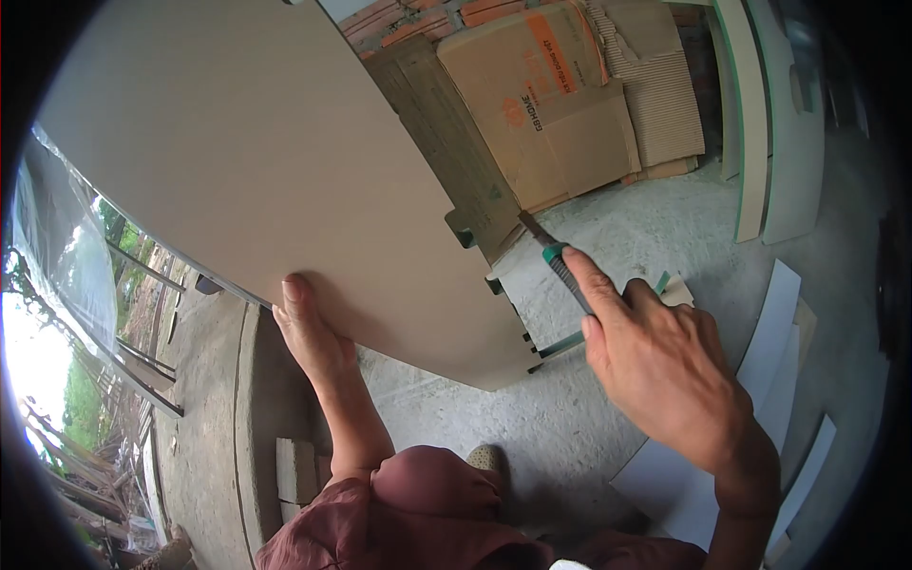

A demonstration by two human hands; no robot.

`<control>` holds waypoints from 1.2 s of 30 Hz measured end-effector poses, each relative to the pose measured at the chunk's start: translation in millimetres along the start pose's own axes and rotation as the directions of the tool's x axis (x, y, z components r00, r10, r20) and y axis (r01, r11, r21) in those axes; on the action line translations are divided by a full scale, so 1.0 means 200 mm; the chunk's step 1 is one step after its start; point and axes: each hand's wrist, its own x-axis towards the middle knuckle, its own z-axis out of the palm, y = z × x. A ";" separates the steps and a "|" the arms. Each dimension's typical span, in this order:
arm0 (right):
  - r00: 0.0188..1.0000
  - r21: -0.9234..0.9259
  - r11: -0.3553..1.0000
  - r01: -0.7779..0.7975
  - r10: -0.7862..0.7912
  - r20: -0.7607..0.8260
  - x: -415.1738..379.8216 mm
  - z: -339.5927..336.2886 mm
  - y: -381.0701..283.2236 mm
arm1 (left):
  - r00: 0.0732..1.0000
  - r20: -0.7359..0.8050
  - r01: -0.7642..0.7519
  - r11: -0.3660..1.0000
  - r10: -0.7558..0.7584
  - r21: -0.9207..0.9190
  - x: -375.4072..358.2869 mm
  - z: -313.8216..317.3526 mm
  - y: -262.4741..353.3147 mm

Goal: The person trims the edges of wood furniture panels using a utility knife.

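A large beige panel (256, 161) fills the upper left, with a notched right edge. My left hand (315, 332) grips the panel's lower edge, its thumb lying on the flat face. In my right hand (655, 356) is a green and black utility knife (560, 266), held with the index finger along its top. The knife's blade points up and left, a little to the right of the notches. Thin dark green strips hang by the panel's lower right corner.
Flattened cardboard boxes (541, 114) lean on a brick wall (408, 24). Curved panels (779, 123) stand at the upper right. White offcuts (760, 351) lie on the concrete floor (427, 408). Plastic sheeting (62, 237) hangs at the left beside a concrete ledge (204, 399).
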 end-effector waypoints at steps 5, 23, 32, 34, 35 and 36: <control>0.992 0.675 0.736 -0.047 0.115 -0.057 0.08 -0.27 0.01 | 0.992 0.083 0.087 0.994 -0.092 0.068 0.06 0.05 0.02; 0.959 0.970 0.205 0.126 -0.276 -0.067 0.34 -0.40 -0.27 | 0.996 -0.009 0.093 0.961 -0.094 0.261 0.12 0.15 0.05; 0.929 0.988 0.080 0.134 -0.357 -0.097 0.35 -0.40 -0.15 | 0.994 0.002 0.107 0.959 -0.112 0.262 0.08 0.21 0.09; 0.933 0.991 0.075 0.109 -0.353 -0.076 0.34 -0.39 -0.13 | 0.994 0.004 0.108 0.955 -0.113 0.277 0.07 0.21 0.09; 0.934 0.993 0.072 0.089 -0.352 -0.058 0.33 -0.39 -0.12 | 0.994 0.006 0.103 0.951 -0.110 0.290 0.07 0.21 0.09; 0.935 0.994 0.070 0.085 -0.351 -0.055 0.32 -0.38 -0.11 | 0.994 0.005 0.107 0.950 -0.113 0.293 0.06 0.21 0.09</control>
